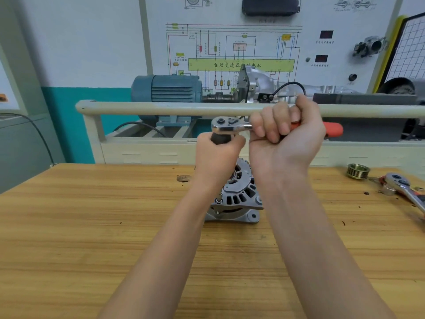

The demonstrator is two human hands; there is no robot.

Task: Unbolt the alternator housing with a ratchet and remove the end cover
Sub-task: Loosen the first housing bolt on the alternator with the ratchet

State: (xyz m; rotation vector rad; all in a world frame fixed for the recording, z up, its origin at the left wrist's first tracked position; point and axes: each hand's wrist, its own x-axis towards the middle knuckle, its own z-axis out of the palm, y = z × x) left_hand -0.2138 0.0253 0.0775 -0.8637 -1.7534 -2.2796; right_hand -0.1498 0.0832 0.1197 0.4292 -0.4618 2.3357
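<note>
Two hands on one tool: the right hand (285, 132) is curled tight round the orange grip of the ratchet (232, 126), the left hand (218, 155) is wrapped round a dark extension handle (219, 139) just under the ratchet head, steadying it upright. The extension's lower end shows as a thin chrome socket (219, 200) seated at the left edge of the alternator (239, 196), apparently on a through-bolt; the bolt head itself is hidden. Risks, as judgement: the drive stack is tall and nothing clamps the alternator, so a hard pull could tip or spin the housing on the wooden bench (92, 226); if the left hand lets the extension lean, the socket could cam off and round the bolt head; a sudden release would send the right knuckles toward the cream rail (161, 109) close behind. The alternator sits mid-bench between the forearms, standing end-up, grey cast aluminium with slotted vent windows, a central bearing boss, mounting ears at the base; end cover still on and no pulley visible on it. Off to the right: a brass-coloured grooved pulley (358, 171) and a second ratchet (404, 187), lying apart from the work.
</note>
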